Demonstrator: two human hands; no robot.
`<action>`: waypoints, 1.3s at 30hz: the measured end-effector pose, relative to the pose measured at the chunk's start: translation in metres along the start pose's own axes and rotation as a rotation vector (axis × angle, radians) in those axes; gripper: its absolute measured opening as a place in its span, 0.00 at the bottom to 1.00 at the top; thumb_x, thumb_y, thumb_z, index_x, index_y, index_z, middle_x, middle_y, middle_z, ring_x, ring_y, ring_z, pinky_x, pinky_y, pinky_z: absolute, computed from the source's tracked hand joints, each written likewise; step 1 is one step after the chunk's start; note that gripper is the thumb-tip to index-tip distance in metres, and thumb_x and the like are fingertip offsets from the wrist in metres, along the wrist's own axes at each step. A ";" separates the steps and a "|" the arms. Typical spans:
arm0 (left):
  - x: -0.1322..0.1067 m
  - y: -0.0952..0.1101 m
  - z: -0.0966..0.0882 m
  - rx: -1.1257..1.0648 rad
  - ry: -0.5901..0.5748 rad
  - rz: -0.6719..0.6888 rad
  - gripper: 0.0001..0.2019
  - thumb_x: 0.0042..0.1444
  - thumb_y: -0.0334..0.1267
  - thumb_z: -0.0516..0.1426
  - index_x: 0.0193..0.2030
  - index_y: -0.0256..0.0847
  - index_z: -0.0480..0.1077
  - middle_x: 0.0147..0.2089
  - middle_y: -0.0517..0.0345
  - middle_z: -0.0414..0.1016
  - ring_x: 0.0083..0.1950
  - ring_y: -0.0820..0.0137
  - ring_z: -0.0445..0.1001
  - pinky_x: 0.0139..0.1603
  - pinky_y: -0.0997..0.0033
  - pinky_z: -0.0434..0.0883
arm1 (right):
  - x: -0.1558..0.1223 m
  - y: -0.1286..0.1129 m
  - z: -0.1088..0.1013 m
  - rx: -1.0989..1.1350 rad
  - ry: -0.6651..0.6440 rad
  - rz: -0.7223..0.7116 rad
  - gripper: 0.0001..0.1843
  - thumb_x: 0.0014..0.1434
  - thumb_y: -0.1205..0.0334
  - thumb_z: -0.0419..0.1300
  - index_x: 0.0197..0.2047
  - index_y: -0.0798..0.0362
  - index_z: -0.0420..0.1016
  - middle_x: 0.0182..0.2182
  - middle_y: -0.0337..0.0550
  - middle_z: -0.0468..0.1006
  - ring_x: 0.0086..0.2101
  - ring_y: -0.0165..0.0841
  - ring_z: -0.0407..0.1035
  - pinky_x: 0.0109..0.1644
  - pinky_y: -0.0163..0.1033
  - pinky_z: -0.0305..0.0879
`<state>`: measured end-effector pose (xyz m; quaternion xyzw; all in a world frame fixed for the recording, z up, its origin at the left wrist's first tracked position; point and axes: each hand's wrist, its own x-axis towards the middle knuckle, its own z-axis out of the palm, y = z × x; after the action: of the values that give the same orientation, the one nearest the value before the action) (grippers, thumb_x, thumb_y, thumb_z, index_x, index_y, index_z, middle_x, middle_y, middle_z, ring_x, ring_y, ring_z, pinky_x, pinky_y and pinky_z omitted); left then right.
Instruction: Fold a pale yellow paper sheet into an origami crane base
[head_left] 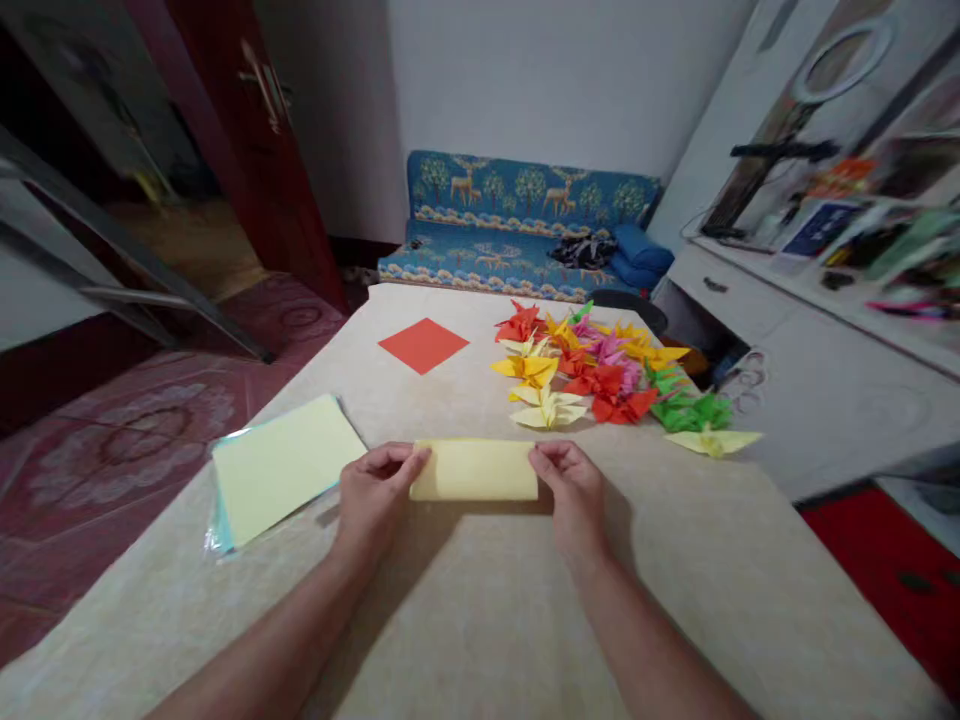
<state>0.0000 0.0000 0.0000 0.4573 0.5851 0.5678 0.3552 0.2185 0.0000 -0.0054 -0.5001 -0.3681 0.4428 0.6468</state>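
Table [712, 600]: beige top fills the lower frame, near edge cut off.
Shelves [862, 200]: upper right, blurred.
Paper figures [600, 375]: bright pile, right of centre.
Yellow sheet [474, 470]: folded, centre frame, between both hands.
Left hand [375, 490]: fingers pinch its left end.
Right hand [574, 490]: fingers pinch its right end.

One folded yellow sheet [474, 470], one red square [424, 345], one paper stack [285, 466], well over ten origami figures [600, 375].

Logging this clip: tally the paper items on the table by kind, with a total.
Folded yellow sheet, pinched at its ends by the left hand and right hand: 1
Flat red sheet: 1
Pack of pale sheets: 1
Pile of folded paper figures, overlapping too much to count singly: 1
Total: 4
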 end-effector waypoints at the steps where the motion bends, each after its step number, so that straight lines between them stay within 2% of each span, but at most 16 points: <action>1: 0.000 0.000 0.000 0.005 0.007 0.007 0.09 0.44 0.42 0.64 0.24 0.38 0.75 0.28 0.58 0.78 0.29 0.73 0.72 0.27 0.80 0.67 | 0.000 0.000 -0.001 -0.003 0.004 -0.002 0.11 0.45 0.59 0.68 0.29 0.54 0.72 0.26 0.35 0.73 0.28 0.26 0.65 0.33 0.32 0.59; 6: -0.001 0.002 0.000 0.002 0.021 0.029 0.09 0.44 0.41 0.64 0.24 0.38 0.76 0.29 0.57 0.78 0.29 0.72 0.73 0.28 0.79 0.67 | -0.001 -0.002 -0.001 0.016 -0.019 -0.001 0.12 0.45 0.59 0.68 0.32 0.53 0.72 0.27 0.37 0.74 0.29 0.28 0.66 0.33 0.33 0.61; 12: -0.002 0.004 0.002 -0.040 0.004 0.014 0.08 0.44 0.41 0.64 0.25 0.37 0.76 0.30 0.56 0.78 0.30 0.72 0.73 0.28 0.78 0.67 | -0.002 -0.005 0.004 0.034 -0.117 0.032 0.22 0.42 0.61 0.69 0.41 0.51 0.69 0.34 0.41 0.76 0.37 0.34 0.70 0.40 0.38 0.65; 17: -0.002 0.004 0.003 -0.122 -0.030 0.040 0.08 0.43 0.40 0.65 0.23 0.37 0.74 0.31 0.57 0.77 0.30 0.72 0.72 0.28 0.79 0.68 | -0.002 -0.005 0.004 0.051 -0.172 0.066 0.24 0.46 0.56 0.67 0.45 0.51 0.67 0.41 0.46 0.76 0.39 0.38 0.71 0.40 0.40 0.66; 20: -0.003 0.003 0.003 -0.157 -0.030 0.054 0.08 0.43 0.39 0.65 0.23 0.38 0.74 0.32 0.57 0.77 0.32 0.72 0.72 0.29 0.79 0.68 | -0.002 -0.006 0.003 0.072 -0.185 0.086 0.26 0.46 0.56 0.67 0.47 0.50 0.66 0.38 0.44 0.77 0.37 0.38 0.72 0.38 0.39 0.66; 26: -0.003 0.004 0.002 -0.192 -0.005 0.057 0.07 0.43 0.39 0.65 0.24 0.38 0.74 0.32 0.57 0.77 0.33 0.72 0.73 0.31 0.79 0.68 | -0.004 -0.005 0.002 0.075 -0.127 -0.005 0.17 0.46 0.61 0.68 0.38 0.50 0.67 0.30 0.35 0.73 0.30 0.30 0.68 0.33 0.33 0.62; 34: -0.004 0.006 0.002 -0.194 0.014 0.075 0.07 0.43 0.39 0.65 0.24 0.38 0.75 0.32 0.57 0.77 0.34 0.72 0.73 0.32 0.78 0.69 | -0.005 -0.004 0.000 0.046 -0.134 0.012 0.13 0.49 0.58 0.65 0.37 0.50 0.70 0.29 0.36 0.72 0.29 0.29 0.65 0.33 0.33 0.60; 39: -0.003 0.004 0.002 -0.210 -0.010 0.095 0.06 0.44 0.37 0.65 0.24 0.38 0.74 0.32 0.57 0.77 0.34 0.72 0.73 0.32 0.78 0.69 | -0.004 -0.002 -0.001 0.039 -0.146 0.011 0.08 0.52 0.56 0.63 0.32 0.52 0.72 0.27 0.36 0.73 0.29 0.31 0.65 0.36 0.35 0.61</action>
<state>0.0033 -0.0023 0.0036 0.4477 0.4981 0.6399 0.3770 0.2188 -0.0045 -0.0036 -0.4556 -0.4029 0.4889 0.6254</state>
